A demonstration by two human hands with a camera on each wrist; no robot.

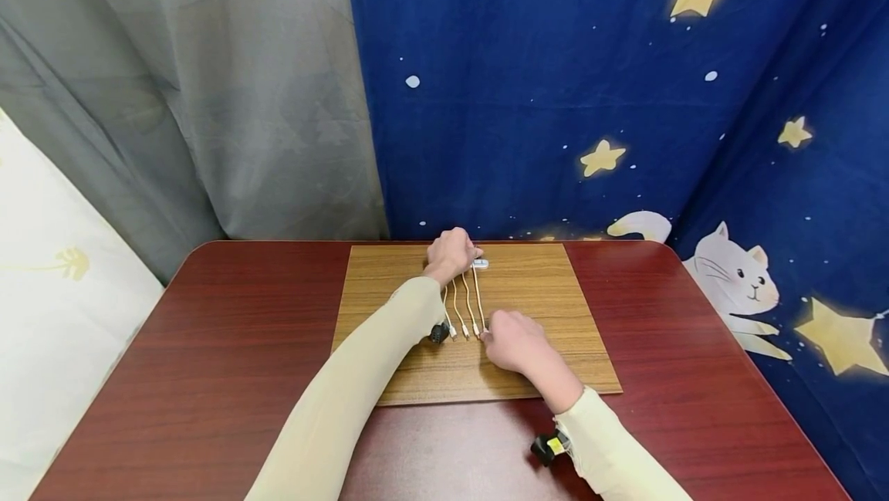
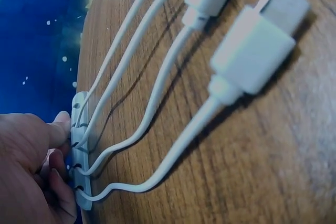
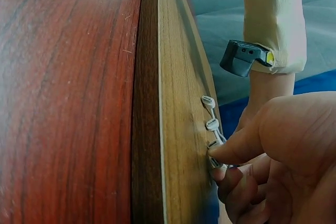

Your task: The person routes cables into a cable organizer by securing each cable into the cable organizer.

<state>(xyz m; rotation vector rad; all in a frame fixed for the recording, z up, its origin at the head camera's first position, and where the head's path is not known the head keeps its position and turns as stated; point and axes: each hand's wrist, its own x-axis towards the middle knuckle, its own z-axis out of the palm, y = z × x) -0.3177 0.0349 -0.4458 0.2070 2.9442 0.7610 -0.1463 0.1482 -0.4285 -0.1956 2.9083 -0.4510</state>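
Several white charging cables lie side by side, running from slots in a pale cable holder at the board's back edge. My left hand grips the holder from its far side, fingers curled and a fingertip right at a slot in the left wrist view. Closest to that camera is a USB plug. My right hand pinches the plug end of the rightmost cable between thumb and finger. Beside it the other connectors stand in a row.
Beneath the cables lies a wood-grain board on a reddish-brown table. Grey curtain and blue star-patterned curtain hang behind the table's far edge. A black wrist camera sits at the right sleeve.
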